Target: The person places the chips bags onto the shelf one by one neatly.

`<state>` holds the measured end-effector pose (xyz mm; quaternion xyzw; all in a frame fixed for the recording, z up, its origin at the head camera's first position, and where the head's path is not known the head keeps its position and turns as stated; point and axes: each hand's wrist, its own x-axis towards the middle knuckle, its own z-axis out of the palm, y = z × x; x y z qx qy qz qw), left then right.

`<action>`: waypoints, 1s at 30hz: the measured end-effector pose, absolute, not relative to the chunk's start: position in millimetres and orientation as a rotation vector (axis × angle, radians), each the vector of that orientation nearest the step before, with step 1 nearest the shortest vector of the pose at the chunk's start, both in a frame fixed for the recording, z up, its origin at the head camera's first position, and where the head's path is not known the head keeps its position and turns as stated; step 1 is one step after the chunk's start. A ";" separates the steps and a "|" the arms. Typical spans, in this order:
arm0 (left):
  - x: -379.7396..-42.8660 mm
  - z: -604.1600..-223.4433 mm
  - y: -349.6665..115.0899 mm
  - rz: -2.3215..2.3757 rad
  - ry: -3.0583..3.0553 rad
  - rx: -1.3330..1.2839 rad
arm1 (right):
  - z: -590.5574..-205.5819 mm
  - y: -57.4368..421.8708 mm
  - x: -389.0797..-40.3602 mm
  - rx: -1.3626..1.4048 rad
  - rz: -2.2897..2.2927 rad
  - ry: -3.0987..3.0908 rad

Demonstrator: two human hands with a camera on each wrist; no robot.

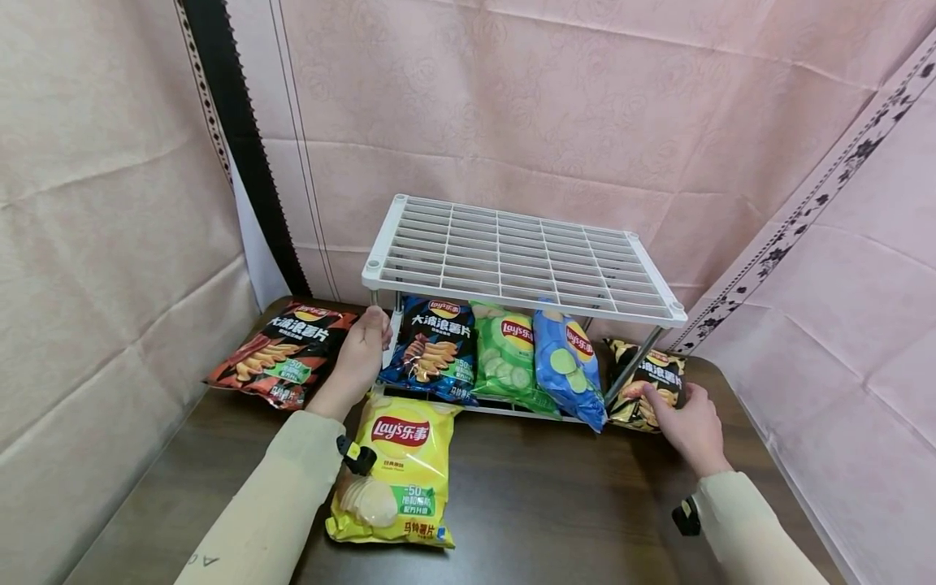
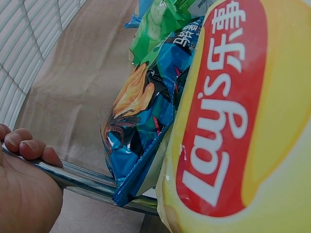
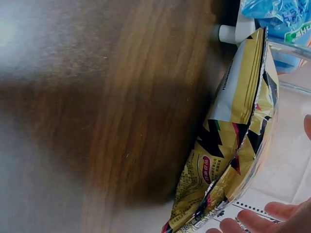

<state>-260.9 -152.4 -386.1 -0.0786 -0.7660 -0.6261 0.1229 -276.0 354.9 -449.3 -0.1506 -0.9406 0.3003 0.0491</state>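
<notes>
While my left hand (image 1: 361, 345) grips a rack post (image 2: 80, 179), my right hand (image 1: 691, 424) spreads beside a gold-and-black bag (image 1: 663, 377)

Though I cannot tell whether those right fingers touch it, they stand apart from the thumb; the bag sits on the brown table (image 1: 541, 496) at the white rack (image 1: 526, 301)'s right end. My left fingers curl round that post. A yellow bag (image 1: 402, 463) lies in front.

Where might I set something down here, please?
The table is bare between the yellow bag and the right sleeve, in front of the rack; so is its top. Crowded: under that top, by the navy bag, green bag and blue bag; and at the right hand, by the gold bag.
</notes>
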 end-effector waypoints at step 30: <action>-263.9 -387.8 -153.1 -1.859 -2.187 -0.272 | -458.3 369.5 -285.7 -0.708 0.976 -3.049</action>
